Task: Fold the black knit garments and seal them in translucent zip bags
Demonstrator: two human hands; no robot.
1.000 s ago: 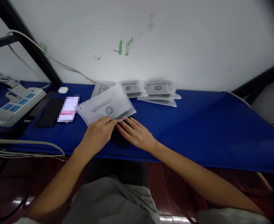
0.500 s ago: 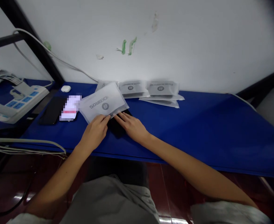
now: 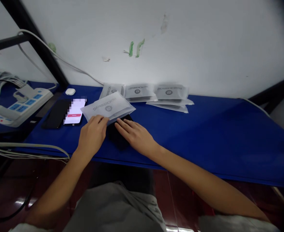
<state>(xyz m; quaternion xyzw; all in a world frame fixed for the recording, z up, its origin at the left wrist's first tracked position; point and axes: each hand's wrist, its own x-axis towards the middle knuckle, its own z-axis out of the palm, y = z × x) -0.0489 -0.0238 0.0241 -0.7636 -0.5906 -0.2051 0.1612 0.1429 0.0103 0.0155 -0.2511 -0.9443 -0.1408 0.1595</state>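
So the left hand (image 3: 92,133) has its grip pinched on the near edge of the frosted bag (image 3: 111,104), long side slanting away rightward, while the black item (image 3: 118,139) lies on the bench (image 3: 192,138) just bodyward, under the right hand's (image 3: 140,137) flat, unclosed fingers

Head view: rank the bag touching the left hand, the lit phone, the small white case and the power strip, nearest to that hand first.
1. Bag: touching the left hand.
2. Lit phone: beyond the hand, leftward.
3. Small white case: behind the phone, near the wall.
4. Power strip: far left.
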